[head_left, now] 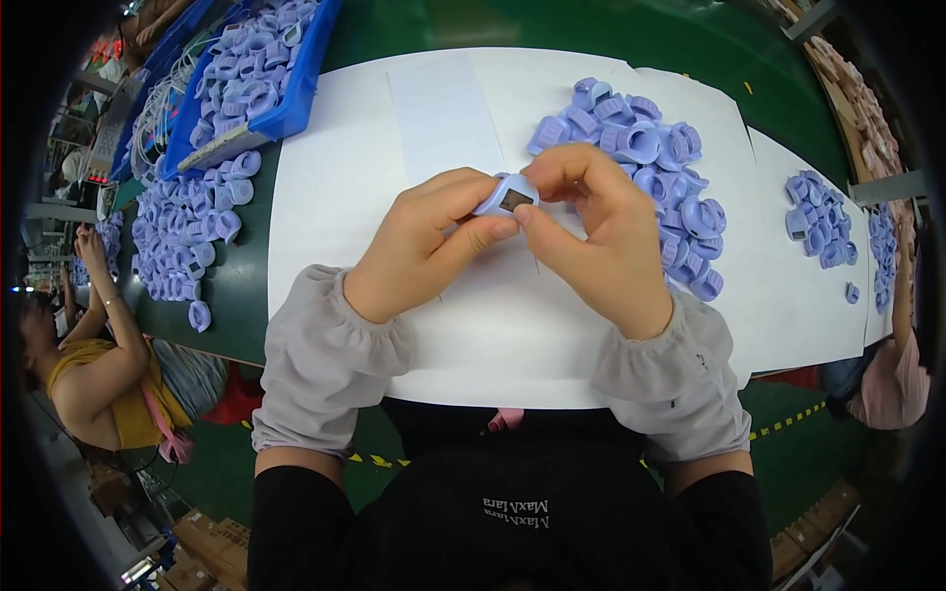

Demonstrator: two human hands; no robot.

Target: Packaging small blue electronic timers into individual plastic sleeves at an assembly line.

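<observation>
Lilac ring piece [506,194] pinched by left hand [419,246] and right hand [606,241] (both grips closed).

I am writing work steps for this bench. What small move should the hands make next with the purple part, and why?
Probably press the small dark insert flush with the right thumb. Both the left hand and the right hand pinch one purple ring-shaped part above the white sheet, with its dark window facing up between the fingertips.
</observation>
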